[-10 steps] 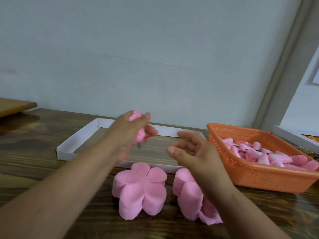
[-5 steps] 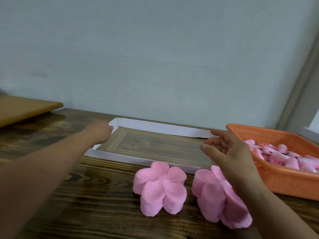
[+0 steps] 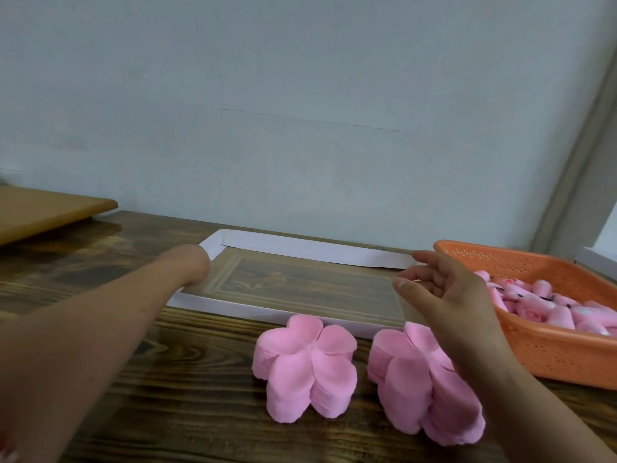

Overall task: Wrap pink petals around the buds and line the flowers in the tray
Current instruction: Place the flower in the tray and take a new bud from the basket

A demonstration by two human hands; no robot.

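A white-rimmed tray (image 3: pixel 310 250) lies on a wooden table (image 3: pixel 187 416) against the wall, its floor bare. The left hand (image 3: pixel 192 264) reaches over the tray's left rim; its fingers are hidden, so its grip is unclear. The right hand (image 3: pixel 444 289) hovers loosely open above the tray's right end. Two petal stacks (image 3: pixel 305 365) sit just before the tray. An orange basket (image 3: pixel 547 349) of buds (image 3: pixel 551 309) stands right.

This looks like a small handicraft workspace in a plain room: a dark wood-grain table (image 3: pixel 173 412) pushed against a bare pale blue-grey wall (image 3: pixel 300 111), carrying stacks of pink petals (image 3: pixel 305 365), an orange plastic basket (image 3: pixel 547 345) of rolled pink buds (image 3: pixel 547 307), and a shallow white paper tray (image 3: pixel 300 248) for piecework flower making.
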